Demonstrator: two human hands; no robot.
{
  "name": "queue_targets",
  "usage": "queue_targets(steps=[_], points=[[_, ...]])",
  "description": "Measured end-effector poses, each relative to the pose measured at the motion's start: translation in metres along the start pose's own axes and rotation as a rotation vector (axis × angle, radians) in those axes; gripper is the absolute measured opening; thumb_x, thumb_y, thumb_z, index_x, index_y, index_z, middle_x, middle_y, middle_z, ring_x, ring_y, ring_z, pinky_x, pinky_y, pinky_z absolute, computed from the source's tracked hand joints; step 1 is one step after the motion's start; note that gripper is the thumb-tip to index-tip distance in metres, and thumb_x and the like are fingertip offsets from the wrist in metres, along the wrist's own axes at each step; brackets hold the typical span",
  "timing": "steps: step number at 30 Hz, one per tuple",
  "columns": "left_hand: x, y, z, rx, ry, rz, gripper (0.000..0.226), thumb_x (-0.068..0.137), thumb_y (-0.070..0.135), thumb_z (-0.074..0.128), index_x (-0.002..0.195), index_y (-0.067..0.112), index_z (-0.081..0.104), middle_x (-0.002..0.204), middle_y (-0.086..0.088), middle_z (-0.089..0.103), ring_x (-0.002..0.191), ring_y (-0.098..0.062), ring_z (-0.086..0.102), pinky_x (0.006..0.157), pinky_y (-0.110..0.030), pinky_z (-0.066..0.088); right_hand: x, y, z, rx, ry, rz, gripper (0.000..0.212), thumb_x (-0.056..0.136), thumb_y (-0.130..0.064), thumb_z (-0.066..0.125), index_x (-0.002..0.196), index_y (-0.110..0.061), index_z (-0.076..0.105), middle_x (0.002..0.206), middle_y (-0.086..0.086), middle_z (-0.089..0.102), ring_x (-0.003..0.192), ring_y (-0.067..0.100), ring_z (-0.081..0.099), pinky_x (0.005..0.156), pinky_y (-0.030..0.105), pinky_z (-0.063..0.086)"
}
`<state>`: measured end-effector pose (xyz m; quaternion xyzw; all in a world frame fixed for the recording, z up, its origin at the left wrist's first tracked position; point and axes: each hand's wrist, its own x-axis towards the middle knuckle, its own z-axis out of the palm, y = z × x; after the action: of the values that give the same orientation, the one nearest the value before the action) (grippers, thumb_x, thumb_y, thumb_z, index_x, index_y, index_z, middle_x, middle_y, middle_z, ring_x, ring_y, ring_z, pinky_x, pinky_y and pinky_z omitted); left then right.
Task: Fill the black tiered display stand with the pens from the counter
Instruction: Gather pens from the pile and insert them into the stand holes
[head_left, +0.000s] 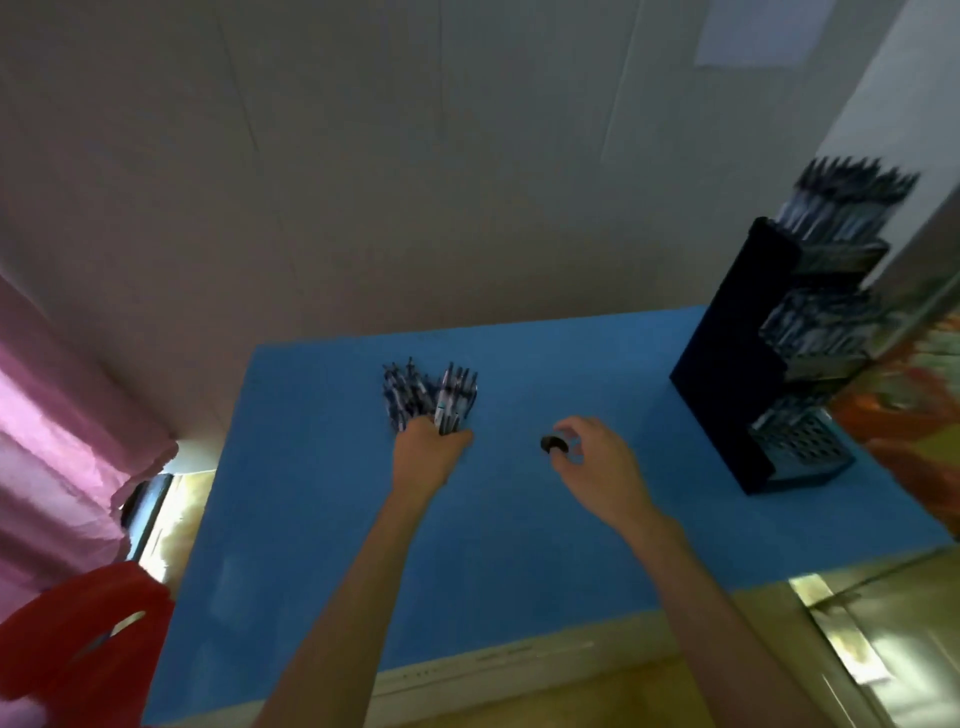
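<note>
left grip: the left hand closes its fingers round the near ends of a bundle of pens; the pens fan out away from the person, tips pointing to the far wall
right grip: the right hand pinches a small dark round object between thumb and fingertips, just above the tabletop; what that object is cannot be told from the blur
pens: on the blue tabletop, well to the left of the stand, near the far edge; long axis runs near-to-far, roughly parallel to the left forearm
stand: the black tiered display stand sits upright at the right end of the tabletop, its open tiers facing right and slightly toward the person; pens already show in the upper, middle and lower tiers, though how full each is cannot be judged
key relation: the stand lies to the right of the bundle, with the right hand between the two; the left hand has the pens, the right hand is nearer the stand but occupied
next move, as a judgement: the bundle likely has to travel rightward across the tabletop and be turned upright to drop into a tier
stand's surroundings: colourful blurred surface just right of it, pink cloth and a red bag far to its left
</note>
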<state>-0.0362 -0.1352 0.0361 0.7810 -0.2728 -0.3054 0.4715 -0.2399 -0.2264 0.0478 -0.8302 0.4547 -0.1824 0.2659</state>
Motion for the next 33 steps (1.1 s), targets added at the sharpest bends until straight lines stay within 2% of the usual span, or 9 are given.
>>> queue_targets(steps=[4,6,9,16,22,28,33], points=[[-0.018,0.026,0.043,0.032,-0.075,0.055,0.037,0.083,0.018,0.072,0.064,0.014,0.040,0.058,-0.009,0.044,0.049,-0.020,0.040,0.050,-0.030,0.038,-0.024,0.025,-0.044,-0.014,0.072,0.069,0.036,0.098,-0.025,0.062,0.132,-0.017,0.058,0.131,0.000,0.060,0.112,0.016,0.059,0.088,0.024,0.044],[-0.028,0.039,0.067,0.042,-0.124,0.086,0.039,0.083,0.019,0.073,0.066,0.015,0.038,0.059,-0.009,0.042,0.051,-0.020,0.039,0.051,-0.031,0.036,-0.034,0.042,-0.066,-0.034,0.103,0.104,0.036,0.099,-0.027,0.060,0.134,-0.017,0.057,0.133,0.000,0.059,0.114,0.018,0.060,0.089,0.026,0.046],[-0.045,0.058,0.106,0.051,-0.197,0.141,0.040,0.082,0.017,0.073,0.066,0.015,0.037,0.056,-0.006,0.039,0.050,-0.019,0.036,0.051,-0.032,0.033,-0.051,0.073,-0.098,-0.035,0.159,0.162,0.036,0.099,-0.026,0.059,0.134,-0.017,0.056,0.133,0.000,0.059,0.112,0.019,0.060,0.091,0.033,0.050],[-0.091,0.099,0.213,0.093,-0.290,0.200,0.030,0.079,0.020,0.069,0.066,0.015,0.042,0.059,-0.005,0.047,0.052,-0.018,0.042,0.053,-0.033,0.037,-0.094,0.168,-0.179,-0.038,0.212,0.275,0.032,0.099,-0.026,0.060,0.130,-0.020,0.059,0.122,-0.002,0.062,0.092,0.014,0.063,0.083,0.032,0.052],[-0.132,0.127,0.304,0.154,-0.306,0.213,0.030,0.076,0.027,0.069,0.066,0.018,0.043,0.062,-0.004,0.050,0.054,-0.021,0.044,0.054,-0.033,0.039,-0.122,0.248,-0.252,-0.014,0.234,0.290,0.030,0.096,-0.027,0.062,0.125,-0.022,0.062,0.120,-0.005,0.065,0.093,0.014,0.066,0.088,0.039,0.054],[-0.158,0.153,0.387,0.193,-0.290,0.206,0.027,0.079,0.025,0.071,0.068,0.014,0.049,0.060,-0.006,0.052,0.052,-0.022,0.046,0.052,-0.033,0.040,-0.140,0.317,-0.312,-0.018,0.245,0.311,0.030,0.095,-0.026,0.062,0.125,-0.022,0.063,0.117,-0.007,0.066,0.090,0.010,0.065,0.077,0.026,0.049],[-0.166,0.173,0.434,0.167,-0.279,0.226,0.033,0.081,0.023,0.071,0.066,0.014,0.043,0.059,-0.007,0.044,0.052,-0.020,0.039,0.053,-0.034,0.035,-0.135,0.352,-0.337,0.001,0.245,0.289,0.028,0.095,-0.024,0.063,0.123,-0.021,0.064,0.116,-0.007,0.067,0.088,0.009,0.063,0.070,0.020,0.043]])
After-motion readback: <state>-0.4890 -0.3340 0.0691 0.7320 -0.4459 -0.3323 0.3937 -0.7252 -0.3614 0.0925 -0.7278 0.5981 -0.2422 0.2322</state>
